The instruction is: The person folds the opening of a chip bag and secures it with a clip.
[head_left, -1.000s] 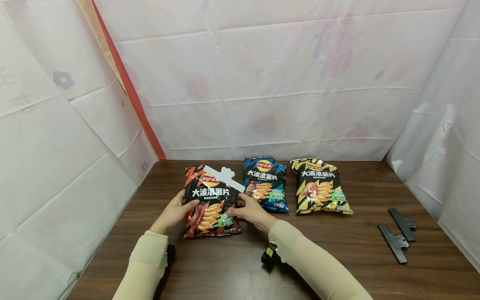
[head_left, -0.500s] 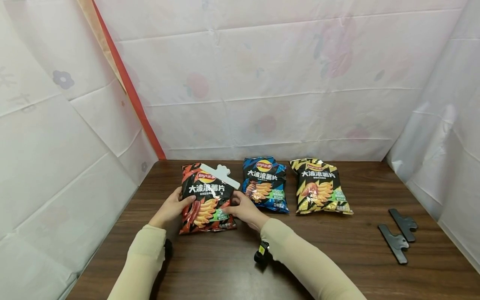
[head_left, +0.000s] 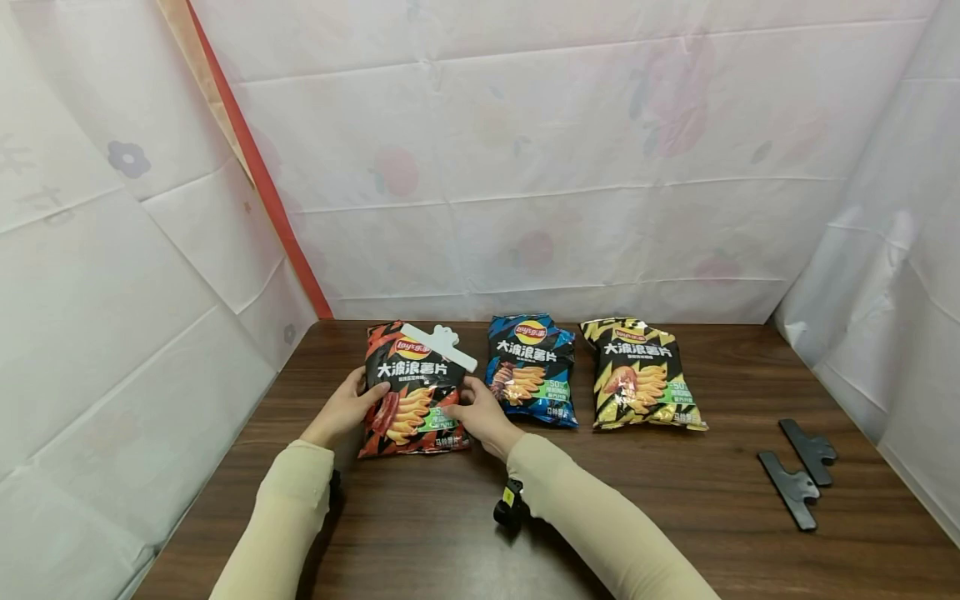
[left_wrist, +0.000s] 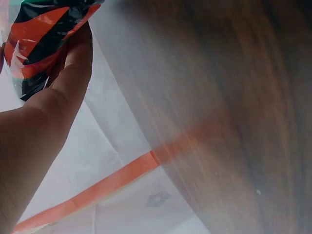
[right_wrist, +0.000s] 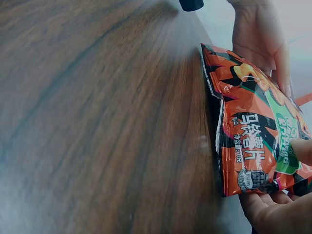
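Nearest, at the bottom of the frame, a left sleeve (head_left: 270, 525) and a right sleeve (head_left: 607, 525) are reaching in over a wooden table (head_left: 420, 533). At the lower right, one black clip (head_left: 787, 490) is lying just beside a second black clip (head_left: 808, 452). Left of centre, the left hand (head_left: 345, 411) is clamping the left side of a red bag (head_left: 411, 396), while the right hand (head_left: 486, 415) is pinching its right side, thumb pressing the front and fingers supporting from behind. Whether the bag's lower edge is touching the tabletop, I cannot tell. Across its upper right corner, a white clip (head_left: 438, 346) is sitting aslant. Good handling probably means balancing light pressure from both sides: squeezing harder could be crushing the contents, and a slack grip could be letting the bag tilt. Thumbs seem best placed low, where they are resting, clear of the clip. Farther off, a blue bag (head_left: 531, 371) is lying right of centre, with a yellow bag (head_left: 643, 375) lying farther right. Behind everything, a white sheet (head_left: 600, 167) is filling the upper frame.
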The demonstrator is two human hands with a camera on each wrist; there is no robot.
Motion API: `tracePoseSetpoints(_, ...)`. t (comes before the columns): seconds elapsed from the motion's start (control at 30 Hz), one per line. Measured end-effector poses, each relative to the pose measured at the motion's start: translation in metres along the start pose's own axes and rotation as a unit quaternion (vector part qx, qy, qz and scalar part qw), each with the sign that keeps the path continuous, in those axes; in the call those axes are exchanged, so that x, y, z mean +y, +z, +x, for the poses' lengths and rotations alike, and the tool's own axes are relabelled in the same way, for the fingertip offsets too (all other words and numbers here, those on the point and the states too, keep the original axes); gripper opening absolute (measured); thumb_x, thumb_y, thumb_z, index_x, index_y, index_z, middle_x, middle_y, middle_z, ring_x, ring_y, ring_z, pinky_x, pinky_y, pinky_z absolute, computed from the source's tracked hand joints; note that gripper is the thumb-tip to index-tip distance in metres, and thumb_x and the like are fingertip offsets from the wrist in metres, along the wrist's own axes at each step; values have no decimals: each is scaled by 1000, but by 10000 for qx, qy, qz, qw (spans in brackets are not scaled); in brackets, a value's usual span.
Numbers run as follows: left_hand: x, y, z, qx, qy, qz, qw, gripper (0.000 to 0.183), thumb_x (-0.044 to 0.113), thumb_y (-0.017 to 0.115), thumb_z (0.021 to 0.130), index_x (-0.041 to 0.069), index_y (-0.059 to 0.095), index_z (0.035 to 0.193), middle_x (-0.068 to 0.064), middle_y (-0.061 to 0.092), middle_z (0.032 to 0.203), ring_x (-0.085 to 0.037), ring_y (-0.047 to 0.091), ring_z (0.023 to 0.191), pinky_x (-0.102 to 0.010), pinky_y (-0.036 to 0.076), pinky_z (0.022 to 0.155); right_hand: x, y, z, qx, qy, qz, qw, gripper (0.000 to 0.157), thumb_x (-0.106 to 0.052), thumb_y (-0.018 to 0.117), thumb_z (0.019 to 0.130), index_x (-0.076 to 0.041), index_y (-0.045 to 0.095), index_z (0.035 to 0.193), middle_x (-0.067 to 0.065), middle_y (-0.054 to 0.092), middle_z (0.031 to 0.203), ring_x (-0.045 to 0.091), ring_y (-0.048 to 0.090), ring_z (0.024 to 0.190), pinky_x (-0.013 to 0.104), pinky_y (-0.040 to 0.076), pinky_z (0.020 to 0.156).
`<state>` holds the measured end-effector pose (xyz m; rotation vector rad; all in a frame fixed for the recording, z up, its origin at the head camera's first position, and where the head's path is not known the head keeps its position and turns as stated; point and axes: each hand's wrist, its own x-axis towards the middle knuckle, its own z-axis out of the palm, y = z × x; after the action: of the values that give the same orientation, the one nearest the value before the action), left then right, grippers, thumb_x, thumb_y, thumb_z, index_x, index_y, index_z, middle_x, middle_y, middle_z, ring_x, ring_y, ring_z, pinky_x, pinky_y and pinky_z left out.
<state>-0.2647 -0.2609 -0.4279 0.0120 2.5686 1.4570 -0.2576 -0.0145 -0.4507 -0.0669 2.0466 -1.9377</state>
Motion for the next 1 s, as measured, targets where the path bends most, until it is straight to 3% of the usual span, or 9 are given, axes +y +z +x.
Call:
tracePoseSetpoints(0.13, -2, -2, -1, -89, -124, -120, 9998, 86, 45, 52, 100, -2, 6, 156, -29, 29, 154, -39, 40, 137, -53, 36, 110, 0, 3, 1, 54, 44, 70, 10000, 71, -11, 69, 91, -8, 33, 151, 22, 45, 147, 38, 41, 136, 51, 42, 104)
tracePoseSetpoints(0.4, -7, -5, -3, -333, -82, -190, 9992, 86, 42, 52, 101, -2, 2, 155, -30, 26, 154, -37, 47, 128, -40, 50, 95, -1, 7, 4, 65, 20, 116, 9999, 69, -12, 68, 92, -8, 33, 151, 21, 47, 145, 36, 46, 133, 50, 43, 104)
tracePoseSetpoints(0.73, -7, -7, -3, -233, -209, -161, 9994, 84, 42, 51, 101, 0, 3, 156, -29, 22, 156, -38, 42, 133, -49, 42, 105, -4, 8, 3, -22, 92, 91, 9999, 69, -15, 66, 94, -11, 30, 153, 19, 44, 148, 36, 42, 137, 51, 41, 107)
tracePoseSetpoints(1.0, -5, -5, -4, -288, -92, -169, 9994, 85, 39, 51, 102, -2, 0, 156, -32, 19, 157, -41, 38, 136, -52, 39, 107, -5, 9, 1, 39, 39, -117, 9999, 68, -16, 68, 93, -10, 34, 151, 19, 49, 143, 34, 49, 130, 48, 46, 100)
